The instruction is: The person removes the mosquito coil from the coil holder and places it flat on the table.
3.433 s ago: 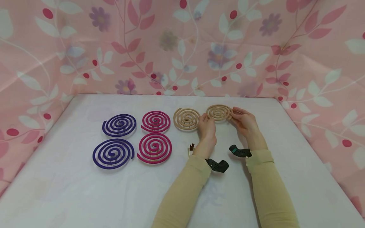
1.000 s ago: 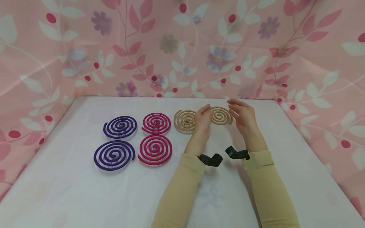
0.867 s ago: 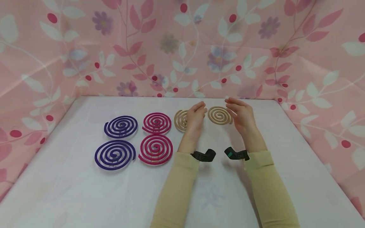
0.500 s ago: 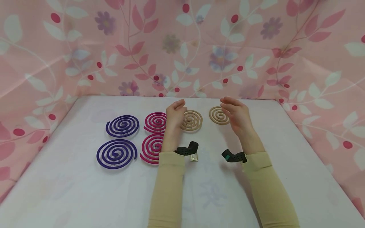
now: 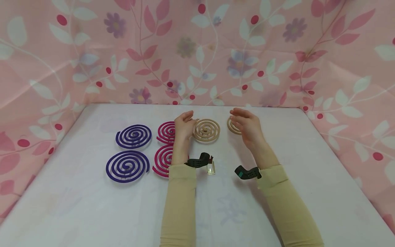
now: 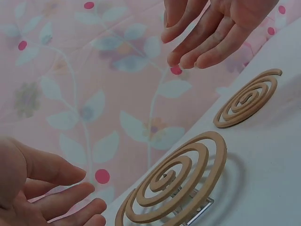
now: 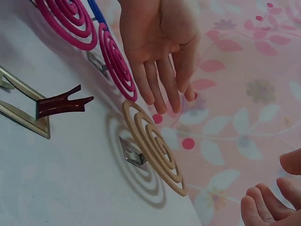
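My left hand (image 5: 184, 127) hovers beside a tan mosquito coil (image 5: 206, 130), fingers relaxed and holding nothing. That coil sits raised on a small metal stand (image 7: 134, 154). My right hand (image 5: 249, 128) is over a second tan mosquito coil (image 6: 248, 99), which lies flat on the table with part of it hidden in the head view. Its fingers are loosely bent around nothing. A bare metal stand with a dark red forked tip (image 7: 63, 103) rests on the table between my forearms.
To the left are two purple coils (image 5: 134, 136) in a column, front and back. Beside them two pink coils (image 5: 160, 161), partly hidden by my left hand and wrist, sit on stands. A floral pink cloth (image 5: 197, 51) rises behind the white table (image 5: 92, 212).
Both hands held the right tan coil earlier; it now lies on the table, released. My left hand has moved left past the other tan coil, and my right hand has shifted slightly left.
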### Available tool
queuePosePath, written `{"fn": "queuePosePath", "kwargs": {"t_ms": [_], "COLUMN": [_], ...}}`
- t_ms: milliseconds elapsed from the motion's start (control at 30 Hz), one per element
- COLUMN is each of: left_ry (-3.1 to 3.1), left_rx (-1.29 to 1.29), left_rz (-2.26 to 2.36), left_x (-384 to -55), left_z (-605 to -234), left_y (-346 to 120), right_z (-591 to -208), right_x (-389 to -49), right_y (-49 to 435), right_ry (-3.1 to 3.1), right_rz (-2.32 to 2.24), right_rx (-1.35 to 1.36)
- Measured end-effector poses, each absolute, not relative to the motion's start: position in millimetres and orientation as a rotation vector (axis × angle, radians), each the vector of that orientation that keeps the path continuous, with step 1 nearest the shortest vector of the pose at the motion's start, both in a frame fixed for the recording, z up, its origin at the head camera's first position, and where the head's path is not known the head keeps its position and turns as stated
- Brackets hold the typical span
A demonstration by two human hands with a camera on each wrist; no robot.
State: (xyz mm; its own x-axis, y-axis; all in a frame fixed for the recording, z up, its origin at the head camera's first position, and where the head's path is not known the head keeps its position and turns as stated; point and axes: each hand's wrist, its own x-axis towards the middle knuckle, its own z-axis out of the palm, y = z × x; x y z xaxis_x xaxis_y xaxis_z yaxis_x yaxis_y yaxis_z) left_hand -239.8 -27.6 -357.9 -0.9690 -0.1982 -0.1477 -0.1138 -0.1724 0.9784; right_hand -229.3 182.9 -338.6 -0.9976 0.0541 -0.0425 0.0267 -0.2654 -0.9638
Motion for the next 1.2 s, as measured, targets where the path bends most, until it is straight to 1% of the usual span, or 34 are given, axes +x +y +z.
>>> {"fn": "queuePosePath", "kwargs": {"t_ms": [333,567,733,933,1200], "left_ry": [-2.077,-2.137,-2.179,-2.181,-2.17], "left_rx": [0.374,0.384,0.387,0.377,0.371], "left_rz": [-2.249,-2.195,-2.153,-2.144,-2.2], "left_x": [-242,-244,-244,-245,-244], "left_z": [-362,-367,-370,-373,-373], "left_y": [-30,-27,-24,-22,-21], "right_z": [-348,-364,-375,-382,-387], "right_x": [-230,-231,-231,-231,-230], "right_y": [168,162,158,154,150], "right_ry": [-2.027,-2.168,-2.28,-2.36,-2.358], "right_rz": [2.422,2.298,2.248,2.232,2.277], "right_rx": [-0.169,-0.13,-0.148,-0.174,-0.131]}}
